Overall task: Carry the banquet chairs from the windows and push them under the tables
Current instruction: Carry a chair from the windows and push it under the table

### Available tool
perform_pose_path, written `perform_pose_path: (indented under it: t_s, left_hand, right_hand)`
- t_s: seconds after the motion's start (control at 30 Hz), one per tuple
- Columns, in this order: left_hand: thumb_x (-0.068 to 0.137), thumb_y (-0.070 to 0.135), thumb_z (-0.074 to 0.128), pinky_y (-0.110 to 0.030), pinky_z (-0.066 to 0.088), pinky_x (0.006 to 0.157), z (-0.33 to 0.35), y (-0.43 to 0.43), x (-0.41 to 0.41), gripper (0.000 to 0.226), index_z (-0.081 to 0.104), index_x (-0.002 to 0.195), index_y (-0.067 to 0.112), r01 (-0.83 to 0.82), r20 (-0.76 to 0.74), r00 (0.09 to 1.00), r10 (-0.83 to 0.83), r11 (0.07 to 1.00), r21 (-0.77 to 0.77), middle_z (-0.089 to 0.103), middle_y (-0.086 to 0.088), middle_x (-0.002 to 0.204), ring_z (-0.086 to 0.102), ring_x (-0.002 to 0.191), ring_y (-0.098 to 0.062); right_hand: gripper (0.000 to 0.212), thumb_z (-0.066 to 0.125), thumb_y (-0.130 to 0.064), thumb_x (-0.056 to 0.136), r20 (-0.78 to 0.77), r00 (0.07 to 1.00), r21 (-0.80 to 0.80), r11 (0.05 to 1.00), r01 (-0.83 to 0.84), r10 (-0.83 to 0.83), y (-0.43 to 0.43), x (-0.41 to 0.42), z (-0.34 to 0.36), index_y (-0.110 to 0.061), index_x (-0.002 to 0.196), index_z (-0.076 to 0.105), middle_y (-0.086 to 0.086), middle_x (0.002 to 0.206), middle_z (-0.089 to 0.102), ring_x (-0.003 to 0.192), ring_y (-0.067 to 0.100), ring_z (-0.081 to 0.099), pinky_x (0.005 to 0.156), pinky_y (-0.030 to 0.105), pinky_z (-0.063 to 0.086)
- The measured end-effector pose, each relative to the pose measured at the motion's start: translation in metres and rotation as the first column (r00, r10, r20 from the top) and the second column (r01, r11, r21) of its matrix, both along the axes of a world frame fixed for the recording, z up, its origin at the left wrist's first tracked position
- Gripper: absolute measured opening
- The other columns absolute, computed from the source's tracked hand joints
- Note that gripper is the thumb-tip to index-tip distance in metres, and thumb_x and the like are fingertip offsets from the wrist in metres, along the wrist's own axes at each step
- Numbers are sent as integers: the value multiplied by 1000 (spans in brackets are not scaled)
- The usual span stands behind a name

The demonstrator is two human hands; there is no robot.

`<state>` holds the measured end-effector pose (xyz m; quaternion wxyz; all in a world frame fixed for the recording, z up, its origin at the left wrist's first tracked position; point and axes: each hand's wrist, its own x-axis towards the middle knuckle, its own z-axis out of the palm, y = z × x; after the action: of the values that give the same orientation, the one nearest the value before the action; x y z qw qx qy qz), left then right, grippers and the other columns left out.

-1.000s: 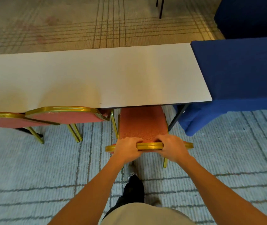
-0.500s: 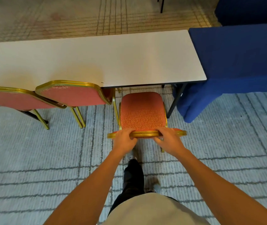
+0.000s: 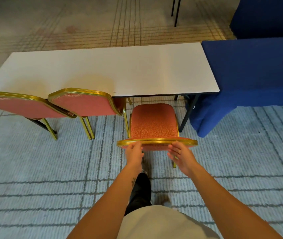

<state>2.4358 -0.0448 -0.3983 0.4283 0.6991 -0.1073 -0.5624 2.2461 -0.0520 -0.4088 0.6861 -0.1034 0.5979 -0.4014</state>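
Three red-and-gold banquet chairs are lined up on the near side of the white table point(image 3: 120, 69) right now. The far-left chair point(image 3: 21, 106) and the middle chair point(image 3: 85, 104) are pushed in, with their backs right at the table's near edge, and from my angle they overlap each other. The third chair point(image 3: 153, 123) is straight in front of me, standing on the carpet point(image 3: 34, 169) near the table's right end. Its seat is almost fully in view and the front edge is just about at the tabletop's edge, so it's not tucked under yet. Its gold top rail point(image 3: 157, 141) runs across right at my fingertips. My left hand point(image 3: 134, 152) is loose, fingers relaxed, tips against the rail but not wrapped round it. My right hand point(image 3: 180, 156) is wide open, fingers straight and a bit spread, tips right by the rail; honestly can't tell if they touch it. Neither hand is gripping anything. A blue-draped table point(image 3: 257, 71) butts up against the white one's right end, its cloth hanging down beside the black table leg point(image 3: 188, 114). My black trouser leg point(image 3: 139, 190) shows between my arms.
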Motion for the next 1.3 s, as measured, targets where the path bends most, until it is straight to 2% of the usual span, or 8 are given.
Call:
perform_pose_path:
  t_s: [0.07,0.13,0.33,0.5,0.67,0.9,1.07,1.3]
  left_hand:
    - [105,28,56,-43,55,95,-2,-8,1,26,57,125,12,-15,-161,987,26,997,72,61,-9,115,62,108,-23]
    - [105,36,54,-49,53,97,-4,-16,2,37,52,135,14,15,-328,944,24,993,118,56,-11,130,58,123,-28]
    - [102,33,59,-57,46,107,-25,-52,-7,41,52,131,4,-140,-589,769,249,964,225,54,-23,138,58,116,-40]
    - [103,28,55,-67,47,99,-38,-71,-13,43,49,138,4,-211,-604,736,306,951,225,52,-28,138,54,118,-46]
    - [98,13,48,-68,42,106,-46,-97,-14,34,53,129,0,-217,-592,746,305,952,216,55,-29,135,51,128,-48]
    - [91,3,47,-70,45,100,-52,-157,7,32,49,123,4,-232,-550,779,302,953,195,53,-26,126,49,131,-49]
    - [91,4,45,-64,54,78,-55,-201,0,26,50,117,5,-219,-566,777,276,961,169,55,-24,121,56,114,-46]
    - [89,3,47,-70,46,100,-64,-265,-1,24,49,114,5,-216,-611,751,251,967,132,54,-23,115,55,112,-45]
  right_hand:
    - [36,57,-35,104,22,1000,46,999,-12,12,-3,3,-6,-5,122,62,15,119,69,110,25,66,81,36,57]
    - [45,57,-42,103,54,999,73,997,4,-8,-8,8,-10,-6,129,59,17,125,67,114,27,66,78,38,59]
    - [45,58,-45,101,138,987,118,991,69,-85,-29,19,-12,-8,127,60,18,102,68,97,30,69,77,47,60]
    - [55,57,-52,100,242,954,177,975,137,-178,-57,23,-29,-11,136,55,23,128,63,115,40,63,89,56,58]
    - [31,53,-28,98,177,953,220,954,206,-247,-90,31,-40,-3,115,58,22,110,63,106,38,63,100,61,51]
    - [25,53,-19,92,189,938,228,942,246,-291,-144,47,-45,-1,108,60,22,107,64,105,40,65,93,61,55]
    - [24,51,-20,93,152,952,192,953,235,-265,-190,42,-47,-2,106,60,19,100,64,100,37,65,81,53,60]
    - [19,51,-21,94,118,958,176,955,237,-259,-256,42,-52,-5,104,57,18,95,62,95,35,64,76,51,60]
